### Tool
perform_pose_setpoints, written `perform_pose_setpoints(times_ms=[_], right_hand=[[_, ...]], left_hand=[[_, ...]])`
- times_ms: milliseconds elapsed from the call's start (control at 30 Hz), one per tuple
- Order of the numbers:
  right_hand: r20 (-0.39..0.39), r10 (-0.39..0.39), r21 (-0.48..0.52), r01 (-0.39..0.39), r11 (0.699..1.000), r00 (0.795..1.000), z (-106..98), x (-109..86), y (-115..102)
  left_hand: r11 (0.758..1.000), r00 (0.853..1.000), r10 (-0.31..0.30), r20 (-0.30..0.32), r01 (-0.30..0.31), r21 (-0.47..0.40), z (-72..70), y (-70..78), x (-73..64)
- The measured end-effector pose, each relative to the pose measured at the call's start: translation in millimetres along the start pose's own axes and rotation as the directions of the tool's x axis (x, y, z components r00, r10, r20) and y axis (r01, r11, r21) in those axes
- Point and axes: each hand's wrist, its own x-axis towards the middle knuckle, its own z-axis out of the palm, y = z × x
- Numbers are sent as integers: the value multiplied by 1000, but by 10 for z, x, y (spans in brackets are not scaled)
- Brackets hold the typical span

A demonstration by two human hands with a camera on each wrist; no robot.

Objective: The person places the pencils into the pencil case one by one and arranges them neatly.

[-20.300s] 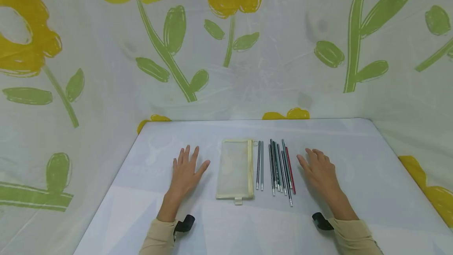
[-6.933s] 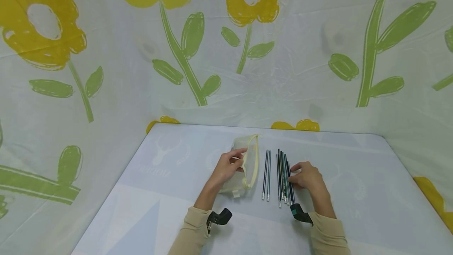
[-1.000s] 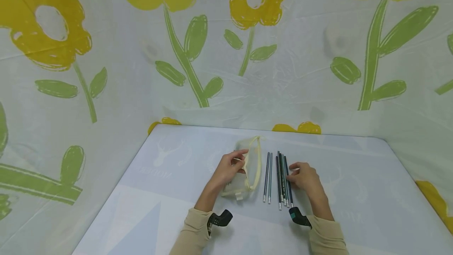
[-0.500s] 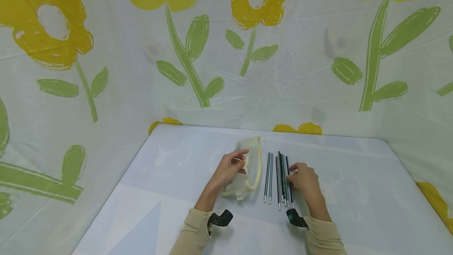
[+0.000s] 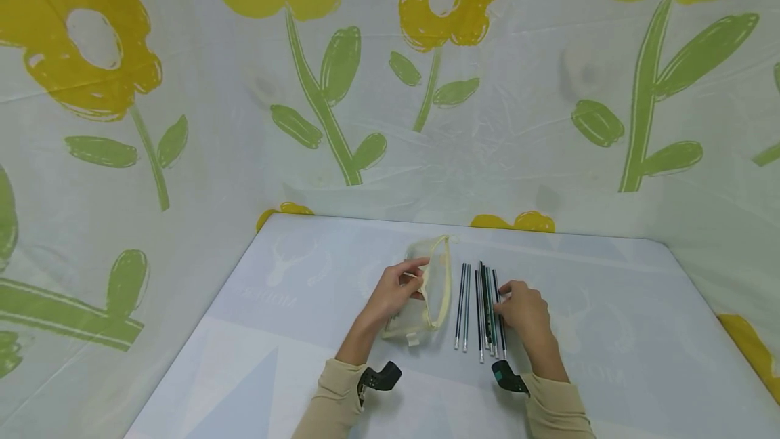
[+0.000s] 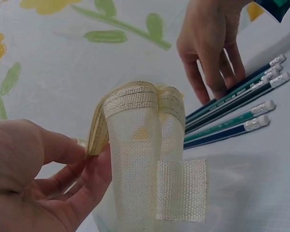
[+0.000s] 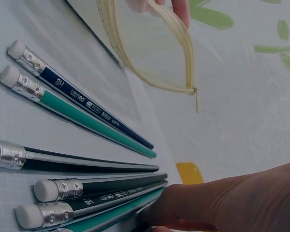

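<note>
My left hand (image 5: pixel 395 291) pinches the edge of a pale yellow mesh zip pouch (image 6: pixel 135 164), whose zipped mouth gapes toward the pencils. In the left wrist view, thumb and fingers grip the zipper band, and a fabric tab hangs at the pouch's near end. My right hand (image 5: pixel 525 309) is at the right side of a group of dark and teal pencils (image 5: pixel 485 310), pinching the outermost pencil (image 5: pixel 498 303); its fingertips are partly hidden in the right wrist view. Two pencils (image 7: pixel 82 101), one navy and one teal with white erasers, lie apart between the pouch and the group.
All this is on a pale patterned table (image 5: pixel 244 330). Behind and beside it hangs a white curtain (image 5: pixel 512 154) printed with yellow flowers and green leaves. Black wrist cameras (image 5: pixel 382 376) jut from both sleeves.
Since the oldest frame the pouch has been opened and lifted by the left hand, and the red pencil has left the group. In the last second the outermost pencil shifted slightly right.
</note>
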Motion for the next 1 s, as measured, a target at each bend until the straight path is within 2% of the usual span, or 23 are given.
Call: perform_pose_setpoints(times_ms=[300, 500, 633, 800, 1000], right_hand=[[6, 7, -3, -7, 1000, 1000, -14, 4, -12], [24, 16, 57, -18, 998, 1000, -20, 38, 1], [52, -14, 131, 7, 991, 999, -20, 55, 11], [84, -66, 298, 38, 954, 994, -12, 69, 3], [34, -72, 447, 49, 893, 997, -1, 82, -49]], left_hand=[[1000, 1000, -6, 6, 6, 5, 4, 21, -18], [1000, 1000, -15, 1, 15, 20, 12, 32, -15], [1000, 1000, -16, -3, 16, 19, 16, 37, -16], [1000, 1000, -29, -2, 29, 8, 21, 34, -19], [999, 999, -39, 1, 39, -2, 25, 38, -14]])
